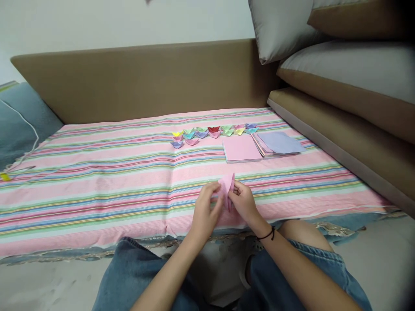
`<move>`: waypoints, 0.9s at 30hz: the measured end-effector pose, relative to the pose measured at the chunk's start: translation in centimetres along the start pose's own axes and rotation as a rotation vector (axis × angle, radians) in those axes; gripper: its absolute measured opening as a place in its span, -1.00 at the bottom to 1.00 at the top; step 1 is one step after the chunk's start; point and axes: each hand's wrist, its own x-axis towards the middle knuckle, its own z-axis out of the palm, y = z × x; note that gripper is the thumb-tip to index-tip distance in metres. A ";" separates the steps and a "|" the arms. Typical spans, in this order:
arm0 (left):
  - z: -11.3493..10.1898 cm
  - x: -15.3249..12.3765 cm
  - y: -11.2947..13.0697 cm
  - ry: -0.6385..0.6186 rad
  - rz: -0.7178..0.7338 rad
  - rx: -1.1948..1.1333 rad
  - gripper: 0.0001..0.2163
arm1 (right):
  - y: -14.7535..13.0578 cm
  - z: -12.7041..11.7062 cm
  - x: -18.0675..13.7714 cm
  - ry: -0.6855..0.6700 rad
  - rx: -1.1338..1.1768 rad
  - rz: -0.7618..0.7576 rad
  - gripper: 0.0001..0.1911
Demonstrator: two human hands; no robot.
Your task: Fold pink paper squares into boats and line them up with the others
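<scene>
A partly folded piece of pink paper (226, 186) is held up between both hands, over the near edge of the striped cloth. My left hand (207, 205) pinches its left side with thumb and fingers. On its right side, my right hand (242, 199) grips the paper, with a dark cord around that wrist. Beyond the hands lies a stack of pink square sheets (242, 149). Touching its right side is a second pile with a blue-violet sheet (280, 142) on top. Several small folded paper boats (214, 130) in many colours stand in rows behind the stacks.
A pink striped cloth (97, 185) covers the low surface, with a brown backboard (155, 82) behind it. Grey and brown cushions (350, 77) are piled along the right. A white cord (30, 123) and a small yellow object (5, 176) lie at the far left.
</scene>
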 end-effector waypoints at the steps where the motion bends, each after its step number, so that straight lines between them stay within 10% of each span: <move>1: -0.4 0.1 -0.1 0.028 -0.030 -0.012 -0.78 | -0.2 -0.1 0.1 -0.011 0.057 0.022 -0.87; 13: -2.7 0.8 -1.2 -0.043 -0.285 -0.428 -0.81 | -0.7 -0.4 -0.3 -0.124 0.345 0.185 -0.64; 27: -2.9 0.9 -0.7 -0.034 0.003 -0.207 -0.92 | -2.1 0.1 -0.5 -0.149 0.370 0.273 -0.81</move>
